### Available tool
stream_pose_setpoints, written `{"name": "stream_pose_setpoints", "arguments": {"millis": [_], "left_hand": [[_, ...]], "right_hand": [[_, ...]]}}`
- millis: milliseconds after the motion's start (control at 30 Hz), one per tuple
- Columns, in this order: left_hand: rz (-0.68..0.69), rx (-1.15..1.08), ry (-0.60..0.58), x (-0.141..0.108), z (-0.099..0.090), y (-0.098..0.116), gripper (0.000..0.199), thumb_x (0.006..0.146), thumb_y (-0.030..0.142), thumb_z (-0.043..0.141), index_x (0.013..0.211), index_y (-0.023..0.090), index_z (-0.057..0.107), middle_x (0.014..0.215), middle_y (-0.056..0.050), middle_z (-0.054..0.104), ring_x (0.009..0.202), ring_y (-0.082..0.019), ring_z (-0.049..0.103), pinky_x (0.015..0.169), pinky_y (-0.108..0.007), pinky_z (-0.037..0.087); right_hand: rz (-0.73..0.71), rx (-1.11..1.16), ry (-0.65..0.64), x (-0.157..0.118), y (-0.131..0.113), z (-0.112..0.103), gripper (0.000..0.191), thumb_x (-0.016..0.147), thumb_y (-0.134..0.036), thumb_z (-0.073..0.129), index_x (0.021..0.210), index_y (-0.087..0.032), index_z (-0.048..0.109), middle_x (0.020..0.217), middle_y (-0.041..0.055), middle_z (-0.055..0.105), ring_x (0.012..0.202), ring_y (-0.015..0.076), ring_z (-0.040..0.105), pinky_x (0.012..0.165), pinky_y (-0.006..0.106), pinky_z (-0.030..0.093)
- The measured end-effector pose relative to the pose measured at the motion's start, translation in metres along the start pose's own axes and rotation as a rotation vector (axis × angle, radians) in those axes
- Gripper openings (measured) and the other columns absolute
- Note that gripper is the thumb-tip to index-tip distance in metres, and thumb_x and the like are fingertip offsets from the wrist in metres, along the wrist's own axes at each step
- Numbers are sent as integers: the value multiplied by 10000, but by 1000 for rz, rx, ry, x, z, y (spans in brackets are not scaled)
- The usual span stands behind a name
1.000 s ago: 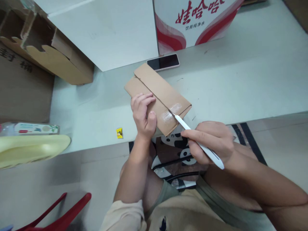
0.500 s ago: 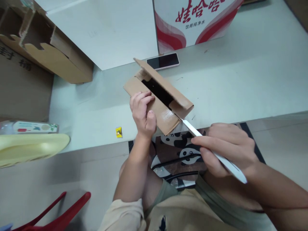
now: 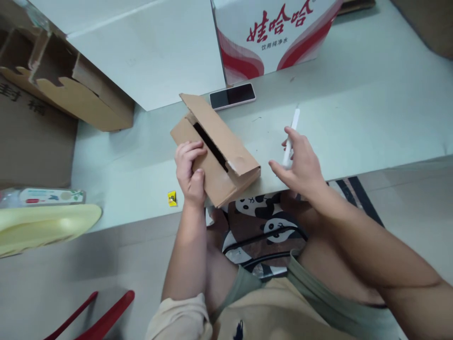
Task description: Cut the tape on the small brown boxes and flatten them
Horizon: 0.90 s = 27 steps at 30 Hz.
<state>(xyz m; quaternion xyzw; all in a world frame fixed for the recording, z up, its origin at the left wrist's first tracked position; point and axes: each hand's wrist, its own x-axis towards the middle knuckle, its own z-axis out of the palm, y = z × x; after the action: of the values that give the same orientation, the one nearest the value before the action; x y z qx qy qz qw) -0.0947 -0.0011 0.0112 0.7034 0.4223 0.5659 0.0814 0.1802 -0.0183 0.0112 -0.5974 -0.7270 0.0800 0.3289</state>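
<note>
One carton (image 3: 228,144), flap half raised, sits at the near edge of the pale table (image 3: 361,113); the left hand (image 3: 191,174) has its fingers clamped on it. The right hand (image 3: 300,163), thumb and fingers apart, meets one knife (image 3: 295,120), perhaps loosely held. Around: one phone (image 3: 232,96), one yellow packet (image 3: 172,199), two white boxes (image 3: 152,52). Tiled floor (image 3: 141,264) shows below.

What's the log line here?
left hand: on brown rectangular cardboard box | flap: raised | open right hand: at slim white-handled knife | black-screened phone: beyond box
</note>
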Motion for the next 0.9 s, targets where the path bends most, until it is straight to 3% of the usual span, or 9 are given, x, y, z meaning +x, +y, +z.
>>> {"name": "stream_pose_setpoints", "arguments": {"millis": [100, 200, 333, 433, 567, 700, 767, 900], "left_hand": [[-117, -86, 68, 2, -9, -9, 322, 866, 545, 545, 921, 252, 667, 1120, -83, 686, 1176, -293, 592, 1113, -520, 421], [-354, -179, 203, 5, -19, -18, 281, 791, 498, 584, 763, 221, 625, 1008, -77, 684, 1105, -274, 633, 1059, -475, 471], [-725, -374, 346, 3, -28, -24, 337, 740, 550, 574, 710, 214, 579, 839, -52, 663, 859, -208, 659, 819, -357, 549], [-922, -486, 276, 0, -29, -24, 441, 701, 651, 639, 762, 215, 605, 793, -43, 674, 760, -190, 661, 696, -312, 548], [-992, -507, 194, 1, -25, -16, 413, 573, 474, 850, 816, 185, 682, 783, -46, 720, 716, -188, 688, 608, -270, 527], [-1004, -547, 251, 7, -23, -9, 390, 516, 364, 880, 827, 180, 733, 805, -50, 748, 702, -183, 688, 579, -252, 523], [-1039, -575, 269, 8, -22, -7, 372, 505, 341, 876, 817, 191, 739, 807, -38, 742, 669, -162, 661, 552, -239, 508], [-1079, -660, 239, 8, -22, -4, 331, 549, 371, 819, 829, 213, 741, 806, -31, 707, 639, -149, 621, 490, -223, 452]], "right_hand": [[200, -90, -211, 5, 7, 11, 745, 880, -444, 541, 1528, -114, 381, 1208, 198, 614, 1070, 332, 589, 802, 445, 530], [305, -156, -351, 10, 8, 11, 708, 912, -431, 475, 1531, -93, 404, 1251, 231, 596, 1137, 373, 559, 894, 498, 503], [333, -203, -415, 15, 4, 9, 675, 930, -453, 429, 1513, -114, 465, 1198, 242, 600, 1114, 395, 561, 915, 541, 474], [321, -243, -361, 14, 3, 12, 578, 914, -448, 461, 1406, -180, 606, 1310, 246, 538, 1213, 435, 517, 965, 592, 427], [166, -123, -269, 10, 10, 24, 500, 846, -406, 553, 1281, -200, 690, 1465, 215, 480, 1379, 456, 406, 1064, 650, 350], [-71, 297, -263, 10, 16, 31, 589, 787, -356, 538, 1357, -217, 588, 1433, 151, 568, 1366, 377, 476, 1125, 585, 384], [-82, 453, -274, 10, 14, 30, 589, 789, -377, 562, 1353, -208, 558, 1374, 142, 615, 1298, 358, 543, 1088, 539, 444], [61, 587, -213, 6, 6, 29, 624, 716, -452, 707, 1266, -193, 569, 1221, 125, 669, 1178, 342, 609, 991, 490, 510]]}}
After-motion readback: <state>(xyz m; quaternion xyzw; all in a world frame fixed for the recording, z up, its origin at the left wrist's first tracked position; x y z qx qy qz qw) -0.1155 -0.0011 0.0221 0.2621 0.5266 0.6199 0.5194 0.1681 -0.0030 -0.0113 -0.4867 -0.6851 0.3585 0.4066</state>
